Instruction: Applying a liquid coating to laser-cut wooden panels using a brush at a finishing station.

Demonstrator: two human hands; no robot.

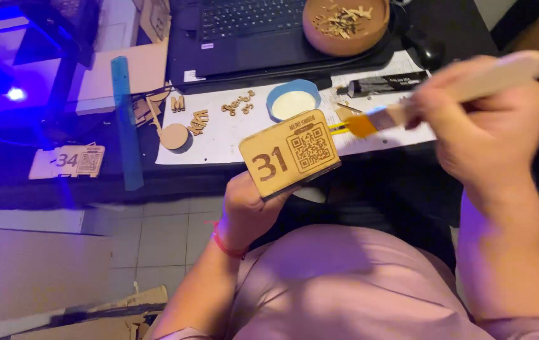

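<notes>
Black desk surface [452, 25] fills the upper part of the frame, and on it lies a white paper sheet [219, 135] spread across the middle, with a dark laptop [244, 31] above it at the top centre. A round brown bowl [345, 25] of wooden offcuts sits at the top, right of centre. A long blue ruler [124, 119] runs down the left side of the sheet, and left of it a second small engraved tag [71, 160] lies flat.

Centre frame, the left hand [247, 211] grips a wooden plaque [289, 152] from below, fingers wrapped around its lower edge, so the engraved face tilts up toward the camera, clear of the desk. The right hand [490, 119], at the right of the frame, is closed around the pale handle of a flat brush [402, 113], whose orange bristles sit just beside the plaque's right edge; motion blur makes it hard to tell whether they touch.

A small blue-rimmed dish [293, 101] of white liquid stands just above the plaque, with a dark tube [386, 83] to its right and small cut wooden letters [238, 106] to its left.

Judging by this, the coating step is in hand: the brush looks loaded and poised at the edge. A next stroke would call for a steady plaque and light, even pressure over the engraving.
</notes>
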